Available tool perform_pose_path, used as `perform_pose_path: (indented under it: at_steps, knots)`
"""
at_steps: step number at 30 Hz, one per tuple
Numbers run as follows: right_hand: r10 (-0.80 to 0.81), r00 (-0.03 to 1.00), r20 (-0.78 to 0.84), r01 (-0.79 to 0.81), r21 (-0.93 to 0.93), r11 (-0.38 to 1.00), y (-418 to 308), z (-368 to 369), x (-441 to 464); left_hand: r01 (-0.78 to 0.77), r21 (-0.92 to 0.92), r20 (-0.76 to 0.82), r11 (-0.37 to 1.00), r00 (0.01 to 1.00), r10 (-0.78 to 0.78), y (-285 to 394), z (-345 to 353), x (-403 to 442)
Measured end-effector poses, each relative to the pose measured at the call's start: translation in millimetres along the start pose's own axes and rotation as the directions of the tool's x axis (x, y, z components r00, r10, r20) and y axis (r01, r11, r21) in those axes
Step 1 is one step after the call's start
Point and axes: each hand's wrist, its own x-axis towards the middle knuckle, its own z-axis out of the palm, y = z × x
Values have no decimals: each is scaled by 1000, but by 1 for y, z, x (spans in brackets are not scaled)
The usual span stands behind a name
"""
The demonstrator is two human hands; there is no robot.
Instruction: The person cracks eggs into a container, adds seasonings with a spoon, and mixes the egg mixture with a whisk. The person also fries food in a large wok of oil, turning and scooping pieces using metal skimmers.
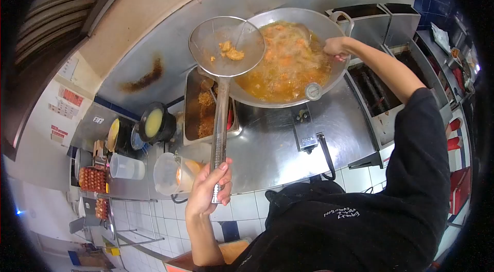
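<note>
My left hand [210, 189] is wrapped round the long metal handle of a wire-mesh strainer [206, 56]. A few golden fried pieces [230, 51] lie in its mesh, which is held up over the left rim of a big wok [252, 99]. Bubbling oil with orange-brown food [288, 61] fills the wok. At the wok's right side, my right hand [337, 48] is closed above the rim. What it grips is mostly hidden; a grey metal utensil head [304, 31] shows in the oil nearby. A round dial thermometer [313, 91] sits at the near rim.
A steel tray [188, 130] with brown crumbs stands left of the wok. Nearer are a clear plastic tub [165, 174] and a black pot [165, 127] with pale yellow liquid. Fryer bays [378, 86] lie to the right. Egg trays [92, 179] stand far left.
</note>
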Motion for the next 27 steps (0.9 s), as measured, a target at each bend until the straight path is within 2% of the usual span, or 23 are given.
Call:
perform_pose_path:
  at_steps: [2,5,7,10,12,13,15,16,18,19,21,22,23,24,25,26,27]
  knots:
    - [-61,974,220,11,223,975,-3,6,23,5,7,43,1000,999,-6,-1,-4,0]
    - [-51,959,278,-20,248,969,-9,6,26,26,-5,18,1000,999,-26,-2,-4,-4]
    - [-31,962,271,-24,196,980,-14,12,30,19,-10,19,1000,1000,-18,-3,-3,-1]
    - [-106,971,214,43,279,959,-19,23,22,10,-7,16,1000,1000,-10,-2,-3,1]
    - [-195,969,155,111,431,895,-13,16,11,13,-4,19,1000,1000,-13,-3,-3,4]
    - [-191,970,149,110,430,896,-7,12,7,4,-25,-5,1000,1000,-4,-3,-2,3]
    - [-197,967,164,45,647,761,5,9,-2,-3,-53,-24,999,1000,2,-5,-3,4]
    - [-191,968,163,42,644,764,7,6,-13,-1,-53,-22,999,1000,0,-5,-6,4]
    - [-174,985,14,142,517,844,13,-1,-33,3,-59,-17,998,1000,-4,-5,-10,4]
    - [-169,986,14,137,516,845,20,-2,-30,7,-51,9,999,1000,-7,-5,-13,5]
    - [-160,980,-117,191,348,918,27,-10,-29,8,-42,38,999,999,-6,-5,-15,6]
    - [-140,969,-202,197,297,934,23,-12,-41,12,-47,36,999,999,-10,-5,-16,6]
    - [-136,969,-206,195,298,935,23,-14,-39,17,-52,34,999,999,-15,-5,-17,5]
    - [-171,959,-226,180,22,983,21,-18,-35,18,-50,38,999,999,-16,-5,-15,5]
    - [-209,949,-235,148,-254,956,22,-19,-33,8,-52,25,999,1000,-7,-5,-13,5]
    - [-208,949,-237,146,-252,957,22,-16,-29,-2,-53,11,999,1000,3,-4,-12,4]
    - [-271,941,-204,137,-504,853,14,-11,-32,-3,-51,12,999,1000,4,-3,-10,3]
